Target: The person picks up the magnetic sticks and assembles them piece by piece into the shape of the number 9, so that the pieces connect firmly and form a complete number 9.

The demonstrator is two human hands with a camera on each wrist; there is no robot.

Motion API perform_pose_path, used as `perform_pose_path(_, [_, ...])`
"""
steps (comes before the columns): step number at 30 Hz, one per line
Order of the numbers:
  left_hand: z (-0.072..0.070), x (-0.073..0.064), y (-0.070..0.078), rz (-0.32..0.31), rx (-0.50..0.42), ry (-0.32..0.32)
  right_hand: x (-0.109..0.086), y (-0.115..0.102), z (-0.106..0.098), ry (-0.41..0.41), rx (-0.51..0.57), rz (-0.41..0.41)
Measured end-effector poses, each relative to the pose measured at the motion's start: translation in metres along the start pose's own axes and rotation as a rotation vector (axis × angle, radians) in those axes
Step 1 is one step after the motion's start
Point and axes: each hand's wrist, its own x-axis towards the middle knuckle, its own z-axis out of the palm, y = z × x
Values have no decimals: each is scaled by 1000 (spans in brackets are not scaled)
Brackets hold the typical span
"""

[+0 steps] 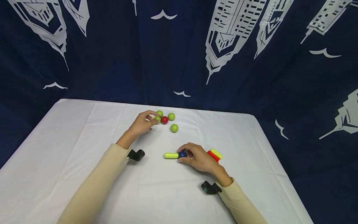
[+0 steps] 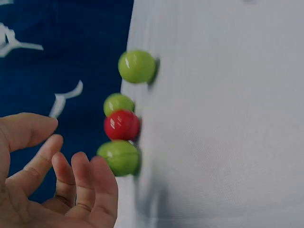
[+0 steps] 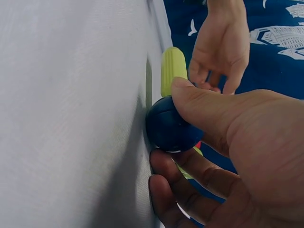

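My left hand (image 1: 142,124) is beside a cluster of green balls and one red ball (image 1: 164,120) near the table's far edge. Its fingers are loosely bent around nothing, close to the nearest green ball (image 2: 119,159); I cannot tell whether they touch it. Another green ball (image 1: 174,128) lies a little apart. On the right, my right hand (image 1: 199,158) pinches a dark blue ball (image 3: 172,124) between thumb and fingers, low at the tabletop. Left of that ball, in line with it, lies a ridged yellow-green stick (image 1: 171,155).
Behind the right hand lie a red piece (image 1: 213,156) and a yellow-green piece (image 1: 216,153), partly hidden by it. The white cloth-covered table (image 1: 84,140) ends at a dark blue curtain (image 1: 167,62). Black wrist cameras (image 1: 136,155) jut from both sleeves.
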Motion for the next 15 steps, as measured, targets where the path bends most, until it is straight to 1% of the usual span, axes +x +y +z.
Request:
perform_pose_path(3, [1,12,-6,-78,-51,12,0,1,-1,2,2,-6])
perform_pose_path(6, [2,21,-13,-122,-77,15,0,1,-1,-2,7,-7])
perform_pose_path(10, [4,27,-21,-116,-47,13,0,2,-1,-11,13,2])
perform_pose_path(15, [8,29,-27,-104,-10,18,-1,1,-1,-20,14,17])
